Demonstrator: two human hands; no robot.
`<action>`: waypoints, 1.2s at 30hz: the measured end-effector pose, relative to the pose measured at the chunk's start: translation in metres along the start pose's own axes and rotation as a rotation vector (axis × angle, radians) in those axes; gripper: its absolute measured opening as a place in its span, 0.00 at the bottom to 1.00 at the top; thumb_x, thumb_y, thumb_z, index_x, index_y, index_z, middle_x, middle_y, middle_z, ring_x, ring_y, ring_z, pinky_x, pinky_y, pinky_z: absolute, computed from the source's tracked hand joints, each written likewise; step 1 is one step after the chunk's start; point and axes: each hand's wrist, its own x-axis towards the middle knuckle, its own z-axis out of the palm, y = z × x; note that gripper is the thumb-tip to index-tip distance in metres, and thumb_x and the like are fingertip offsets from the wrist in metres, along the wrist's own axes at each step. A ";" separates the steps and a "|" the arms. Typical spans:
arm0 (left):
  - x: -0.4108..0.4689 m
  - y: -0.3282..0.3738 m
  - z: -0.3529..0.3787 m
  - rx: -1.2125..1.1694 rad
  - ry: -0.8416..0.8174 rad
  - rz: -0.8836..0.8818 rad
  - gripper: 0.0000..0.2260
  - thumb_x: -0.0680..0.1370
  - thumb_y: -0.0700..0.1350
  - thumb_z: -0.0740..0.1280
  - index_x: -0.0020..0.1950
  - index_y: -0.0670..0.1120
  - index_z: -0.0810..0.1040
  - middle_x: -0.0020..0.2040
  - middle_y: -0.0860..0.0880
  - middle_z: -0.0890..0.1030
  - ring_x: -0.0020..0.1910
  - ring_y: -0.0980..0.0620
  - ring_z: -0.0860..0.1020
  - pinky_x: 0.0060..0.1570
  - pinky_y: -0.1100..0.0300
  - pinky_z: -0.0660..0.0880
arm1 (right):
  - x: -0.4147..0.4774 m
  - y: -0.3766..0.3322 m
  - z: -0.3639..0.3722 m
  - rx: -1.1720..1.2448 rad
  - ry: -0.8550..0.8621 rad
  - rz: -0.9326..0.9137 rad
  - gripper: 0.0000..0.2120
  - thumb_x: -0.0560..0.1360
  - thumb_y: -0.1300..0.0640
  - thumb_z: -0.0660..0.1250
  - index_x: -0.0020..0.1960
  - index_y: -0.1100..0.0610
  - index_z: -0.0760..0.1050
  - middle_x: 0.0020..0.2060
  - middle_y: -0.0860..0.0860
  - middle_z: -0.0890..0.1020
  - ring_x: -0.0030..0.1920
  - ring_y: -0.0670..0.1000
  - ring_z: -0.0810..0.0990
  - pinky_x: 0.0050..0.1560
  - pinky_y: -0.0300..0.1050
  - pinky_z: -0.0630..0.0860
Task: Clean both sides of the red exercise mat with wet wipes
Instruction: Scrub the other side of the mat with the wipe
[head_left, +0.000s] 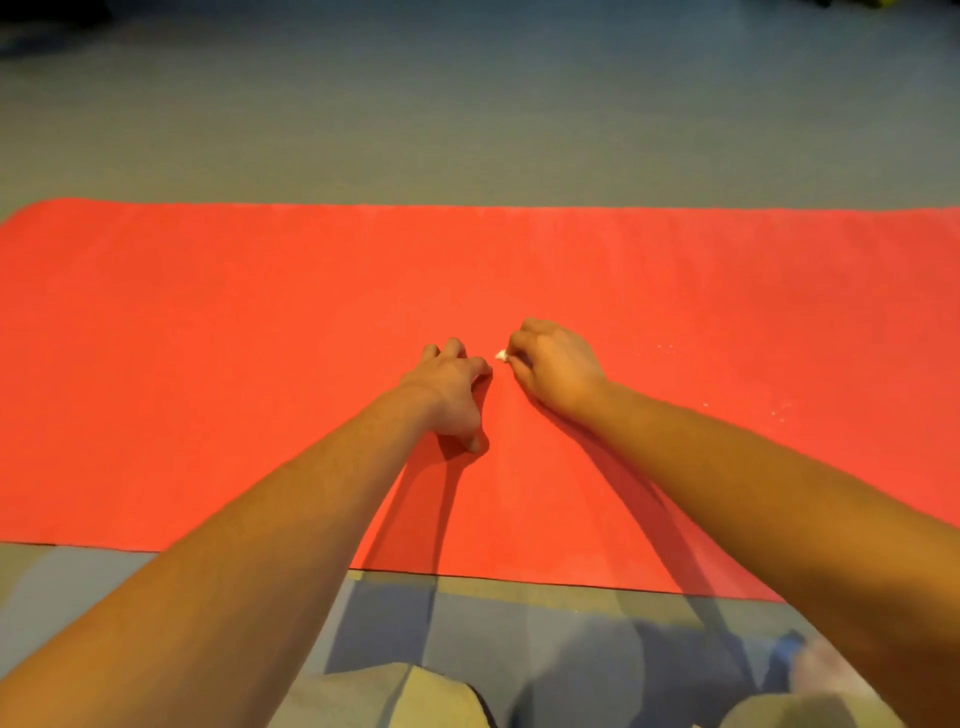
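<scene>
Two knees (395, 696) nearest | red exercise mat (208, 338) flat, crosswise ahead | left hand (452, 395) spread, fingertips pressing mat, holding nothing; likely bracing against slip | right hand (556, 369) curled, pinching small wadded wet wipe (501, 355) at mat centre for spot-scrubbing | white specks (665, 346) rightward | grey floor (467, 130) beyond.

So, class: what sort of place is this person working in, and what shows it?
Probably an indoor workout space or a room at home. A red mat lies flat on a grey floor, and the person works at floor level, the right hand pinching a small white wipe on the mat.
</scene>
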 end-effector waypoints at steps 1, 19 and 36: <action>0.004 -0.002 -0.003 -0.078 0.021 -0.003 0.30 0.69 0.55 0.75 0.72 0.58 0.75 0.69 0.49 0.69 0.67 0.42 0.68 0.68 0.49 0.72 | 0.008 0.001 -0.001 0.006 0.000 0.033 0.07 0.77 0.53 0.65 0.47 0.54 0.80 0.44 0.52 0.79 0.49 0.57 0.79 0.41 0.49 0.71; 0.066 -0.008 0.040 -0.173 0.716 0.054 0.13 0.68 0.48 0.61 0.51 0.49 0.74 0.54 0.50 0.73 0.52 0.45 0.72 0.47 0.46 0.71 | 0.128 0.054 0.012 -0.140 0.030 0.092 0.08 0.75 0.54 0.66 0.47 0.55 0.83 0.46 0.54 0.81 0.48 0.62 0.81 0.40 0.51 0.74; 0.075 -0.005 0.028 -0.134 0.673 0.054 0.20 0.67 0.48 0.61 0.58 0.49 0.76 0.58 0.50 0.73 0.58 0.45 0.72 0.52 0.46 0.71 | 0.125 0.045 0.010 -0.158 0.013 0.067 0.08 0.74 0.57 0.65 0.47 0.55 0.83 0.45 0.54 0.81 0.46 0.62 0.81 0.39 0.52 0.76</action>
